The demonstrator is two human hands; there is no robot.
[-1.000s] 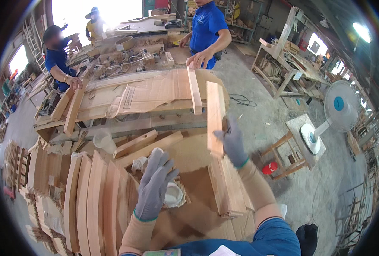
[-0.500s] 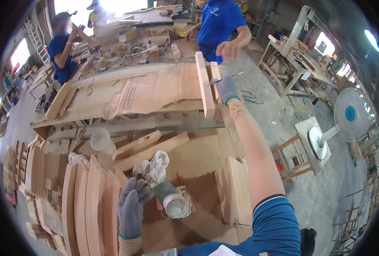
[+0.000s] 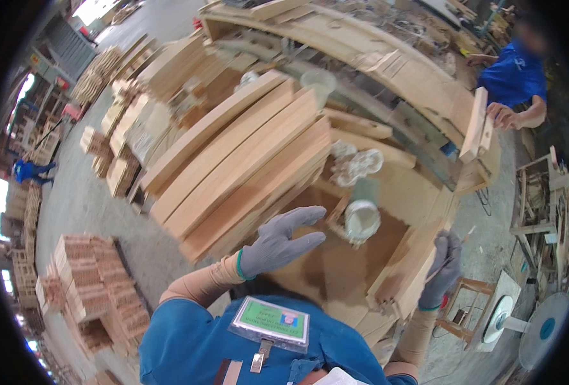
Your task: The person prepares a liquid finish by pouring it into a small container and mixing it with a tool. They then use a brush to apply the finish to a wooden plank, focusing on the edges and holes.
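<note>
My left hand (image 3: pixel 281 240), in a grey glove, is held over the work surface with fingers and thumb apart and nothing in it. At its right lies a tilted greenish container (image 3: pixel 363 218) with white paste at its mouth. Crumpled white wrapping (image 3: pixel 356 165) is just beyond the container. My right hand (image 3: pixel 443 269), also gloved, is closed on a thin stick (image 3: pixel 468 233) whose end pokes out past the fingers; its kind is unclear. Beside this hand stands a wooden piece (image 3: pixel 400 269) on the cardboard-covered surface (image 3: pixel 345 273).
Several curved wooden boards (image 3: pixel 233 167) stand side by side left of the container. A translucent tub (image 3: pixel 318 83) is beyond them. A co-worker in blue (image 3: pixel 515 77) touches an upright wooden piece (image 3: pixel 474 125) at the far right. A fan (image 3: pixel 544 330) stands on a stool; stacked wood (image 3: pixel 95 282) sits on the floor.
My view has swung left and down. My right hand has drawn back from the upright wooden piece, which the co-worker now touches. My left hand has opened out beside the boards.
</note>
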